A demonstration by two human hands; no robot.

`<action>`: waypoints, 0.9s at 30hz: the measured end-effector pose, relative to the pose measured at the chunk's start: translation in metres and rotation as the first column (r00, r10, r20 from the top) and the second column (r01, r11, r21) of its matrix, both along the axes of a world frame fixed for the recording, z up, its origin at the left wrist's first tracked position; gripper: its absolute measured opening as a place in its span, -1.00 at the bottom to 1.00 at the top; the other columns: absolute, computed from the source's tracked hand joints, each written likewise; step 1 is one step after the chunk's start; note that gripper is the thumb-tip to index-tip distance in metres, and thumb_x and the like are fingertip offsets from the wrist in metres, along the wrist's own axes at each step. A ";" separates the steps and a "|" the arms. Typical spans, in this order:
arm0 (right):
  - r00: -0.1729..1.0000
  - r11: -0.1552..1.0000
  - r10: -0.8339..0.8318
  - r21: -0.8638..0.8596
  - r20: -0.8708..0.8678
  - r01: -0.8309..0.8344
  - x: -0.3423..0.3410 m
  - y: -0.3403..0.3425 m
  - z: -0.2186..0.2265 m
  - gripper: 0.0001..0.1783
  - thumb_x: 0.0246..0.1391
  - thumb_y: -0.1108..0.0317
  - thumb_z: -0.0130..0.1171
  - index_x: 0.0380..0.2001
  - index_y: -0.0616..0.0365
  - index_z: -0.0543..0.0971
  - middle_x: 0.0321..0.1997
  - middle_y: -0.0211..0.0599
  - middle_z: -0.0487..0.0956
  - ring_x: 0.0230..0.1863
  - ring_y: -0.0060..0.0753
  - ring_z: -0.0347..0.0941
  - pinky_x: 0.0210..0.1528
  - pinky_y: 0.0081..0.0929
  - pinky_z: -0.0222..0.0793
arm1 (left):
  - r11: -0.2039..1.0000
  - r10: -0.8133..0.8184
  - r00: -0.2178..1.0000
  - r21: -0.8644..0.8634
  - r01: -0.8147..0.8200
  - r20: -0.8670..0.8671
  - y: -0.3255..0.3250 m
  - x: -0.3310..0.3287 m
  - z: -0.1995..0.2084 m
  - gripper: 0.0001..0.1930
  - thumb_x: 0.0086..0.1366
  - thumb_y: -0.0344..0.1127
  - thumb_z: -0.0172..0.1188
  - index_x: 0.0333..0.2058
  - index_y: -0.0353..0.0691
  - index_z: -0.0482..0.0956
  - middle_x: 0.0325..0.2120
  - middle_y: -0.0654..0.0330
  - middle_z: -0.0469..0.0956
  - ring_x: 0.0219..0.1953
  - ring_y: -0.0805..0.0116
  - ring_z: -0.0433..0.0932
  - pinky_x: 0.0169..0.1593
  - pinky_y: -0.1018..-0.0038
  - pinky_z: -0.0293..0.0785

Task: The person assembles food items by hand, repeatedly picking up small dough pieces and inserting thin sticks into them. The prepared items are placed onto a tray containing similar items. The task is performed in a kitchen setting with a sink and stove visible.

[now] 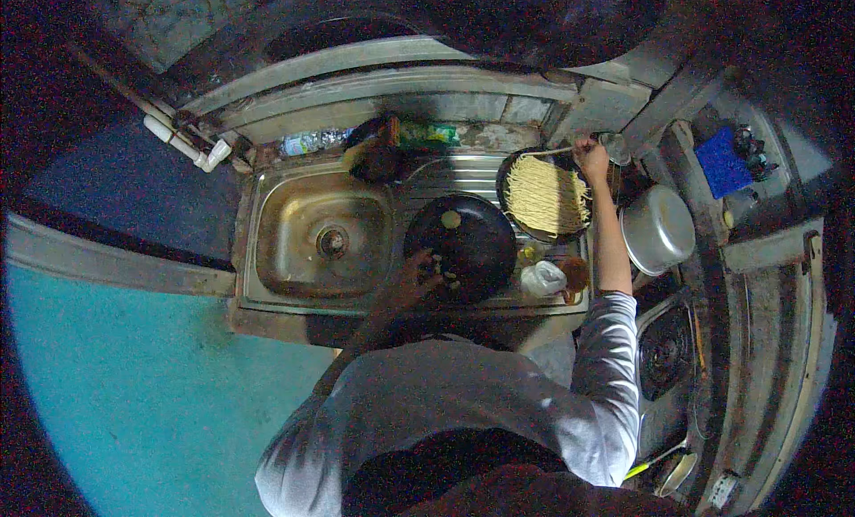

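My left hand (420, 276) is in deep shadow at the near left rim of a round black pan (481, 263). Its fingers are too dark to read. A round pale piece (451, 219) lies in the pan, and small pale bits (451, 278) show near my fingertips. With my arm stretched out, my right hand (590, 156) is closed at the far right rim of a dark round plate (505, 183). A thin pale stick-like thing (557, 150) runs left from its fingers over that rim. Pale yellow noodles (545, 196) cover the plate.
Left of the pan is a steel sink basin (276, 250). A white plastic bag (541, 278) and a reddish-brown thing (574, 275) sit near the counter's front edge. To the right stand a silver pot (659, 230) and a stove burner (663, 348). Bottles (316, 141) lie along the back.
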State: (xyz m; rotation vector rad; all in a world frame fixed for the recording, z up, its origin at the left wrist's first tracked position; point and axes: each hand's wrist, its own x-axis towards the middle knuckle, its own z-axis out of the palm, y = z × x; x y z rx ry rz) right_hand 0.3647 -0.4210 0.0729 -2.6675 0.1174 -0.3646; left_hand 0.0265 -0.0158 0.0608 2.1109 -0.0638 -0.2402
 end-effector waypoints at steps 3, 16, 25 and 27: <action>0.998 0.986 -0.016 -0.169 -0.056 0.006 -0.009 -0.045 -0.049 -0.82 -0.01 0.37 0.03 -0.46 0.23 0.57 -0.44 -0.07 0.57 -0.35 -0.03 0.52 -0.29 -0.26 0.42 | 1.000 -0.014 0.999 0.004 0.014 -0.031 0.000 0.002 -0.002 -0.30 0.12 0.00 0.19 0.14 -0.18 0.13 -0.05 -0.02 0.35 0.01 0.04 0.34 0.09 0.21 0.26; 0.985 0.955 0.024 -0.289 -0.168 -0.073 -0.072 -0.009 -0.019 -0.83 -0.03 0.46 -0.07 -0.46 0.30 0.50 -0.40 0.15 0.53 -0.32 0.08 0.50 -0.28 -0.16 0.46 | 0.981 -0.020 1.000 -0.192 0.022 0.012 -0.003 0.008 -0.011 -0.34 0.14 -0.22 0.20 0.15 -0.21 0.09 -0.01 0.04 0.31 -0.06 0.20 0.40 0.01 0.33 0.37; 0.975 0.885 0.119 -0.424 -0.188 -0.190 -0.102 -0.016 0.010 -0.80 -0.02 0.37 0.01 -0.43 0.33 0.48 -0.45 0.11 0.53 -0.31 0.04 0.50 -0.26 -0.10 0.42 | 0.999 0.027 0.985 -0.049 -0.019 0.169 -0.004 0.002 -0.019 -0.39 0.11 -0.24 0.23 0.11 -0.22 0.17 0.03 0.05 0.30 -0.10 0.20 0.42 -0.02 0.33 0.37; 0.971 0.905 0.185 -0.360 -0.150 -0.228 -0.137 0.014 0.052 -0.75 -0.03 0.30 0.07 -0.45 0.33 0.49 -0.44 0.11 0.53 -0.33 0.08 0.50 -0.27 -0.10 0.42 | 0.990 0.114 0.969 -0.112 -0.091 0.219 0.001 -0.002 -0.051 -0.41 0.12 -0.26 0.22 0.10 -0.19 0.19 0.00 0.06 0.32 -0.11 0.22 0.42 -0.05 0.33 0.38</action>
